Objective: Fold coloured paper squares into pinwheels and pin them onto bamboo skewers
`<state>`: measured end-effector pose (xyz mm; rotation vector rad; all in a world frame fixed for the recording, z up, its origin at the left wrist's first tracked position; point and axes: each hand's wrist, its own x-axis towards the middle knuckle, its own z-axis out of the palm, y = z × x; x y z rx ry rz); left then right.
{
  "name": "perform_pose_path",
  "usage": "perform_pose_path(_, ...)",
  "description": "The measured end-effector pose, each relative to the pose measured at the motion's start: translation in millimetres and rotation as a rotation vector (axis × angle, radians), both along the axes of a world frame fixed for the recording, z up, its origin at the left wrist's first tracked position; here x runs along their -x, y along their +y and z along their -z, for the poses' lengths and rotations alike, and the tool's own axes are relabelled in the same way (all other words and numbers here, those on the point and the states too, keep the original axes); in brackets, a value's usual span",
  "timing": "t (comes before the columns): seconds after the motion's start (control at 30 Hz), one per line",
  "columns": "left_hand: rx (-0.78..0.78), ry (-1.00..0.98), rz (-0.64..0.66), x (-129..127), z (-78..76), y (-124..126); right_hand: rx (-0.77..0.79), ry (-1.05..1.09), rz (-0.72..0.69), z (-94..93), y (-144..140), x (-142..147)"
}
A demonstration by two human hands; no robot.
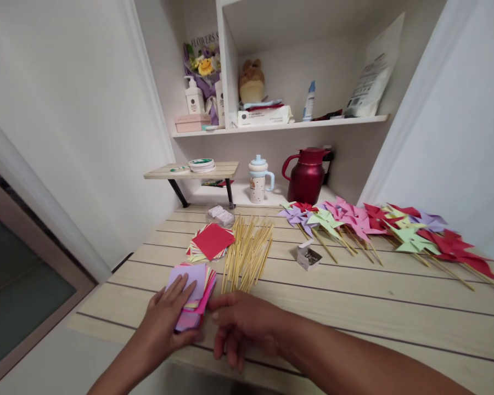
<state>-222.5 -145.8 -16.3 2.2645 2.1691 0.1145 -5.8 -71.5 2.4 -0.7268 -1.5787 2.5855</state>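
A stack of coloured paper squares (pixel 197 277), purple on top with pink and yellow edges, lies near the table's front edge. My left hand (pixel 164 321) rests flat on its left part, thumb against the front edge of the stack. My right hand (pixel 241 323) sits just right of the stack, fingers curled down on the table, thumb pointing toward the paper; it holds nothing that I can see. A bundle of wooden sticks (pixel 247 252) lies just beyond my right hand. A second paper stack with a red top sheet (pixel 212 241) lies farther back.
Several finished paper pinwheels (pixel 379 227) on sticks lie along the right side of the wooden table (pixel 354 296). A small open box of pins (pixel 308 257) sits mid-table. A red jug (pixel 307 175), a spouted cup (pixel 258 180) and a small riser shelf (pixel 193 171) stand at the back.
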Motion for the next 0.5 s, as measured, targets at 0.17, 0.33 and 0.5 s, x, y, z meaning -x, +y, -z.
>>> perform_pose_path(0.17,0.138,-0.037,0.059,0.5,-15.2,-9.8,-0.013,0.010,0.092,-4.2,-1.6,6.1)
perform_pose_path(0.33,0.054,-0.021,0.131,4.9,-3.3,-40.7,-0.166,0.062,0.402,0.5,10.5,-7.1)
perform_pose_path(0.5,-0.233,-0.026,0.115,17.5,21.4,-68.4,-0.181,0.084,0.456,1.4,20.3,-21.7)
